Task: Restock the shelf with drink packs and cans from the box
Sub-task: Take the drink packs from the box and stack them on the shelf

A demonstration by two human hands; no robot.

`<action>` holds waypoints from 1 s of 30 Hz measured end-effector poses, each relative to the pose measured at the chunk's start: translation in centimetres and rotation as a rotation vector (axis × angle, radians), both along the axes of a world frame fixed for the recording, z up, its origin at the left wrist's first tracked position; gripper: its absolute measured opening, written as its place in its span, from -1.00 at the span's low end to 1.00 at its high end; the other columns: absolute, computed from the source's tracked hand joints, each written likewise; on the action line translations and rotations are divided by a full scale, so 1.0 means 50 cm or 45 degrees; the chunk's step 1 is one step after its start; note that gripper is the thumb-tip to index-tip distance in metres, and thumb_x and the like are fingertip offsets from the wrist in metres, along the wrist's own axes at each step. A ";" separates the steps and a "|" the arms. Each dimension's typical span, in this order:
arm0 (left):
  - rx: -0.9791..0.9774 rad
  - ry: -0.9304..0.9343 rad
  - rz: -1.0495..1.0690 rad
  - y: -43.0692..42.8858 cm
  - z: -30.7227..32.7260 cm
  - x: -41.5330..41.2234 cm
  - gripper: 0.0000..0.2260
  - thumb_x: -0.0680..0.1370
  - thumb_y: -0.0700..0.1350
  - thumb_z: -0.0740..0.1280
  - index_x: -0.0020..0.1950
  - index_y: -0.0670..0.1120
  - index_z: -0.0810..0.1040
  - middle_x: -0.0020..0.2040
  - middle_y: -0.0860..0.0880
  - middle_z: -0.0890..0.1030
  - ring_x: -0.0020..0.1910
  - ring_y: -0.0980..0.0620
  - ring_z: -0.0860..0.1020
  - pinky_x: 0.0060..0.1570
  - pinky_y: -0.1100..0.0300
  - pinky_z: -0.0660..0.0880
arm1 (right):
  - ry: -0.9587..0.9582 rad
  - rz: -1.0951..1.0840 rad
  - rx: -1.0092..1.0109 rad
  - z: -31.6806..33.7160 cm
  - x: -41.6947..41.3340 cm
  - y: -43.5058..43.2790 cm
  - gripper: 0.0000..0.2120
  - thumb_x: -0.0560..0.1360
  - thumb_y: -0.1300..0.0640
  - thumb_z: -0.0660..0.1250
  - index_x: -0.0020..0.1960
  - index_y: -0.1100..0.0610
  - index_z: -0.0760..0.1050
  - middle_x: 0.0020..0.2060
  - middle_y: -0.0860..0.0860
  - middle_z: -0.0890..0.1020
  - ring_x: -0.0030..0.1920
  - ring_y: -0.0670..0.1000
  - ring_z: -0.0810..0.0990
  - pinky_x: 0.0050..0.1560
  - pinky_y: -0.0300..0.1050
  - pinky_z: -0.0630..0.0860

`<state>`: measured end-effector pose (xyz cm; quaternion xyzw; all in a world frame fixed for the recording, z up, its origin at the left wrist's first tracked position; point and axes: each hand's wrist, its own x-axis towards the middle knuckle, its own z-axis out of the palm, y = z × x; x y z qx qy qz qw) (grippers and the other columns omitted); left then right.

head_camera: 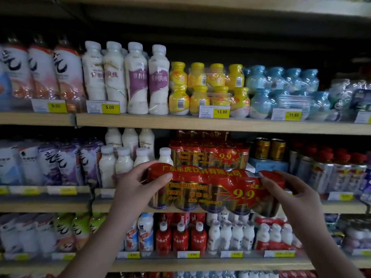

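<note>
Can pack (215, 189) gripped at both ends, left hand (138, 183) and right hand (289, 195) curled around it.

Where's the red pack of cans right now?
Head view, centre: the red pack of cans is held between the left hand and right hand, in front of the middle shelf, just below a matching pack.

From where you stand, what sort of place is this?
Most likely a shop's drinks aisle: shelves packed with bottled drinks, yellow price tags, and a red shrink-wrapped can pack marked 9.9, held by the left hand and right hand.
</note>
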<state>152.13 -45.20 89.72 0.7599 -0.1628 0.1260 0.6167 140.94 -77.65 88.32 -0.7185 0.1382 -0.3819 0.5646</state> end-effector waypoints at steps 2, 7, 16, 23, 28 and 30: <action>0.009 0.000 0.006 -0.007 0.000 0.027 -0.46 0.32 0.25 0.55 0.28 0.21 0.58 0.03 0.27 0.68 0.01 0.32 0.63 0.09 0.17 0.58 | 0.010 -0.014 0.005 -0.003 0.019 -0.006 -0.39 0.32 -0.14 0.56 0.33 0.03 0.61 0.08 -0.03 0.69 0.00 -0.03 0.68 -0.18 -0.16 0.56; 0.052 -0.014 0.012 -0.043 0.004 0.073 -0.49 0.34 0.24 0.53 0.27 0.23 0.55 0.02 0.30 0.62 -0.02 0.38 0.57 0.02 0.30 0.53 | 0.006 0.003 0.055 -0.005 0.064 -0.038 -0.32 0.30 -0.18 0.57 0.35 0.06 0.58 0.13 0.02 0.69 0.05 0.02 0.70 -0.07 -0.07 0.62; 0.130 -0.055 0.027 -0.160 -0.010 0.155 -0.39 0.41 0.20 0.50 0.41 0.07 0.46 0.11 0.22 0.61 0.11 0.23 0.59 0.11 0.22 0.55 | 0.002 -0.002 0.080 -0.017 0.150 -0.150 -0.35 0.29 -0.19 0.61 0.32 0.02 0.61 0.07 0.02 0.73 0.02 0.01 0.73 0.03 -0.01 0.65; 0.266 -0.125 0.146 -0.216 -0.026 0.211 -0.44 0.45 0.22 0.45 0.41 0.14 0.43 0.28 0.12 0.58 0.24 0.12 0.56 0.23 -0.01 0.56 | 0.021 0.058 0.059 -0.038 0.216 -0.205 -0.39 0.32 -0.17 0.60 0.32 -0.03 0.58 0.07 -0.06 0.67 0.01 -0.04 0.70 -0.10 -0.09 0.63; 0.373 -0.179 0.220 -0.238 -0.046 0.234 -0.49 0.51 0.13 0.44 0.42 0.05 0.43 0.28 0.07 0.59 0.26 0.06 0.54 0.28 0.08 0.48 | 0.048 0.055 0.039 -0.062 0.262 -0.230 -0.36 0.35 -0.15 0.61 0.37 0.00 0.56 0.10 -0.08 0.66 0.00 -0.06 0.69 -0.13 -0.11 0.63; 0.423 -0.173 0.260 -0.241 -0.059 0.244 -0.48 0.51 0.15 0.41 0.43 0.05 0.43 0.29 0.05 0.58 0.33 0.02 0.50 0.30 0.08 0.44 | 0.063 0.071 0.035 -0.071 0.275 -0.236 -0.36 0.32 -0.18 0.61 0.33 -0.01 0.59 0.09 -0.06 0.68 -0.01 -0.05 0.71 -0.09 -0.04 0.68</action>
